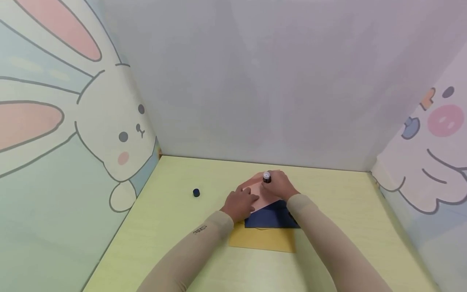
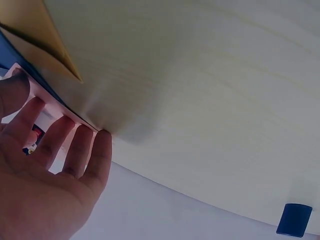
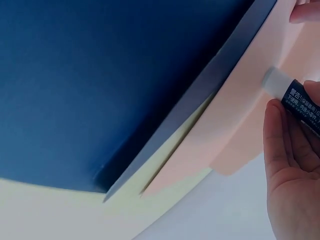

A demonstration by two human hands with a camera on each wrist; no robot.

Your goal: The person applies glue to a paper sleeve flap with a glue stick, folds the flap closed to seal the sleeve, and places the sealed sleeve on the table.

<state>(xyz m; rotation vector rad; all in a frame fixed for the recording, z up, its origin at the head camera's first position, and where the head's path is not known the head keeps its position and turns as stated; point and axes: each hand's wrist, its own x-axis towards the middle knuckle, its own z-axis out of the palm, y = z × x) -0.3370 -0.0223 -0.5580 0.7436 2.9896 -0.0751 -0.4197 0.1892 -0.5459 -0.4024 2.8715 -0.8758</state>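
Observation:
A dark glue stick with a white end (image 3: 302, 102) is pinched between the thumb and fingers of my right hand (image 1: 280, 185). It stands nearly upright over a pink sheet of paper (image 1: 264, 198), its white tip against the paper in the right wrist view. My left hand (image 1: 240, 204) rests on the left part of the same sheet, fingers spread, as the left wrist view also shows. Below the pink sheet lies dark blue paper (image 1: 268, 219), partly covered by it and by my right sleeve.
Yellow-orange paper (image 1: 262, 240) lies nearest me, under the blue. To the left, a small dark blue cap (image 1: 196, 192) stands on the pale yellow table (image 1: 175, 223). A plain back wall (image 1: 262, 101) and two side walls with cartoon animals enclose the table.

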